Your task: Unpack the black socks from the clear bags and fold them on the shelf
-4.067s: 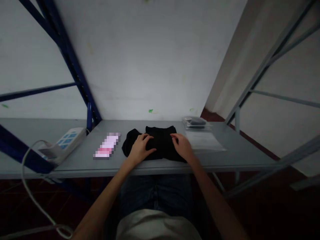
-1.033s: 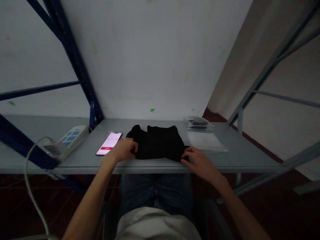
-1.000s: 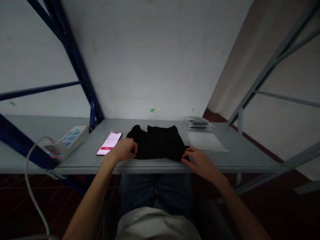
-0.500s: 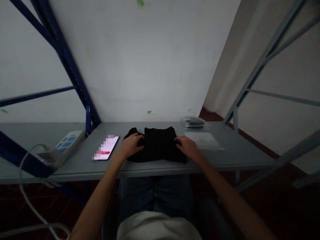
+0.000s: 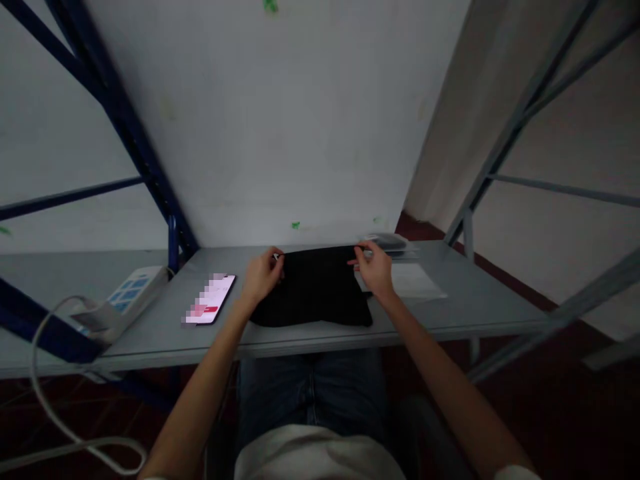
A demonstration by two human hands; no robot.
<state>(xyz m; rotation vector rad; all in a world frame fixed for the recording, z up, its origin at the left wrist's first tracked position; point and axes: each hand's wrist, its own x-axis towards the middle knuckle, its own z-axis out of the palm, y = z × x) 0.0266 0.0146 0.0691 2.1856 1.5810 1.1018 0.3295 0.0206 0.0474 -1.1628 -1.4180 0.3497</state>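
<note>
A black cloth item (image 5: 317, 287), perhaps a garment, is stretched between my two hands at the middle of the grey tabletop (image 5: 480, 293). Its far edge is raised and fairly straight, while the near part rests by the table's front edge. My left hand (image 5: 263, 273) pinches the far left corner between thumb and fingers. At the far right corner, my right hand (image 5: 373, 265) pinches the cloth too, with its lower fingers loosely bent. What kind of garment it is, I cannot tell.
Left of the cloth lies a lit phone (image 5: 213, 300). A white power strip (image 5: 135, 293) with a cable (image 5: 37, 373) is farther left. Behind my right hand are a clear bag (image 5: 415, 280) and stacked clear packages (image 5: 395, 243). Metal frame posts (image 5: 135, 133) flank the table.
Both hands have moved up and away from me, lifting the far edge of the black cloth. The cloth, bunched and uneven before, is now drawn out flatter between them.
</note>
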